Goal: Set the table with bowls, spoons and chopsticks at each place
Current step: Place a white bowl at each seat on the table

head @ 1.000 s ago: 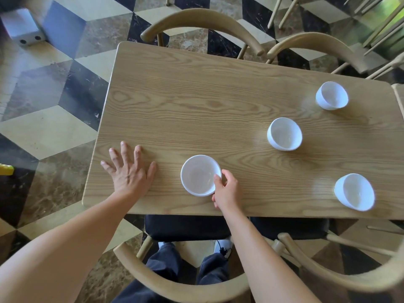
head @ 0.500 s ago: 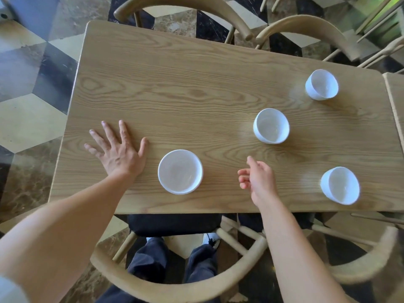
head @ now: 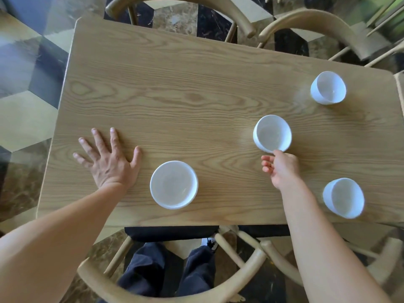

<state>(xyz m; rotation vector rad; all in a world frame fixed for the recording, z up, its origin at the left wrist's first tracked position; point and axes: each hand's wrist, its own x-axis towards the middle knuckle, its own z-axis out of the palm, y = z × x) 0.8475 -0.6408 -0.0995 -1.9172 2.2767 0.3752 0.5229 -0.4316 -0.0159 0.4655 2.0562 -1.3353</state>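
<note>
While left hand (head: 109, 162) rests, fingers (head: 114, 138) spread, on the table (head: 196, 95), right hand (head: 283, 169) curls loosely beside middle bowl (head: 272, 134).

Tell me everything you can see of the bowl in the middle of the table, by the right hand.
The middle bowl is plain white, round and deep, glossy like ceramic or plastic, and looks empty. It stands upright, mouth up, on the wooden table, right of centre. The right hand is at its near side, one fingertip at the rim; whether it touches cannot be told.
</note>
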